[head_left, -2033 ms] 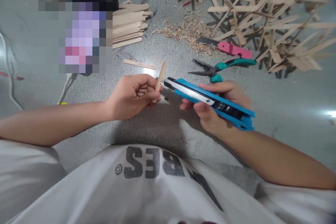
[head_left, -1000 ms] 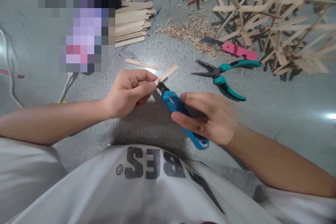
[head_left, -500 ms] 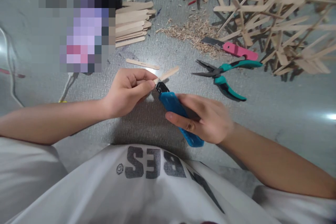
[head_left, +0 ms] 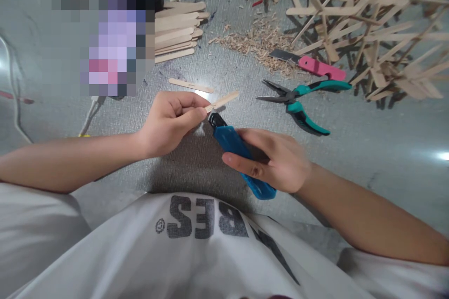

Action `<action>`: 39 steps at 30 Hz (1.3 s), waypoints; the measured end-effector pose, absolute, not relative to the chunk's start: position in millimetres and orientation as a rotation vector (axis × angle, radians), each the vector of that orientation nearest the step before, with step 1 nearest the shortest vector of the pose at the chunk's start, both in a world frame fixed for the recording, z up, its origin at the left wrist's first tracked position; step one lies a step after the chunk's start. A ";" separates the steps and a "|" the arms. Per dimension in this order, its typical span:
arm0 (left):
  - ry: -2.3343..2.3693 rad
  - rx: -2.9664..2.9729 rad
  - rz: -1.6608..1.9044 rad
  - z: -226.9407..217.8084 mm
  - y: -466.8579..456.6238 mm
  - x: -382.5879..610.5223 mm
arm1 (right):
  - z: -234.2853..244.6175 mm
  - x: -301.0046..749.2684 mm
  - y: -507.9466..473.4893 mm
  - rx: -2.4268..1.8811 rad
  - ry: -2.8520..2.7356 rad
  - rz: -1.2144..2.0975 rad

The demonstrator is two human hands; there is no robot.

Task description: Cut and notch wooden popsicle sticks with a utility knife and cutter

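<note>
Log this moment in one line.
left hand: holds stick | right hand: holds cutter, tip at stick | pliers beside

Even, bright overhead light; glare spots on the floor (head_left: 403,117) at both edges, slight motion blur, wide-angle bending.

This looks like a hobby craft corner set up on a grey textured floor (head_left: 368,140) rather than a proper workshop, with the person sitting low over the work. Flat wooden craft sticks lie in a neat stack (head_left: 175,32), a single loose stick (head_left: 191,85) lies apart, and a large tangled lattice of joined sticks (head_left: 368,23) fills the far right. A heap of wood shavings (head_left: 256,42), a pink utility knife (head_left: 310,65) and teal-handled pliers (head_left: 301,100) lie scattered between them, all hand tools for small model-making.
</note>
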State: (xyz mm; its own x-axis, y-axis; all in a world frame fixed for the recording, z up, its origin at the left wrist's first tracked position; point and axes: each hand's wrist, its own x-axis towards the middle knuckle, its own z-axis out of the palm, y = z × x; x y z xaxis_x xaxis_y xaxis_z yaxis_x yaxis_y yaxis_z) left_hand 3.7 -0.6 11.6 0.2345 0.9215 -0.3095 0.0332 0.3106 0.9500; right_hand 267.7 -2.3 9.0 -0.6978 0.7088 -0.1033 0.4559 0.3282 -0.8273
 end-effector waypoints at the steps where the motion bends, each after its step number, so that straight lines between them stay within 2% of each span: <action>1: 1.165 1.074 0.807 11.5 -0.6 3.7 | 8.9 267.3 -2.1 -1.049 -2.320 1.303; 9: 1.157 1.074 0.799 11.3 0.1 3.5 | 10.8 266.1 0.9 -1.083 -2.314 1.354; 15: 1.179 1.138 0.785 12.3 0.0 3.2 | 27.3 269.1 0.2 -1.263 -2.334 1.495; 20: 1.167 1.128 0.781 11.3 -0.2 3.2 | 30.9 274.6 -8.7 -1.266 -2.311 1.437; 27: 1.177 1.091 0.803 10.7 -0.3 3.0 | 41.1 273.9 -5.6 -1.494 -1.984 1.429; 39: 1.168 1.160 0.793 11.3 -1.8 4.8 | 39.3 264.5 2.8 -1.423 -2.302 1.594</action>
State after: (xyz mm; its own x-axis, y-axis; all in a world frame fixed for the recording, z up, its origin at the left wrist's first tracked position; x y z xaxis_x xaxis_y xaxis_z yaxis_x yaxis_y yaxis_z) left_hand 4.8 -1.8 11.3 0.2515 0.9285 -0.2731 0.0893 0.2587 0.9618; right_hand 264.5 2.8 39.3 -0.5897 0.6645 -0.4590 0.6636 0.0748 -0.7443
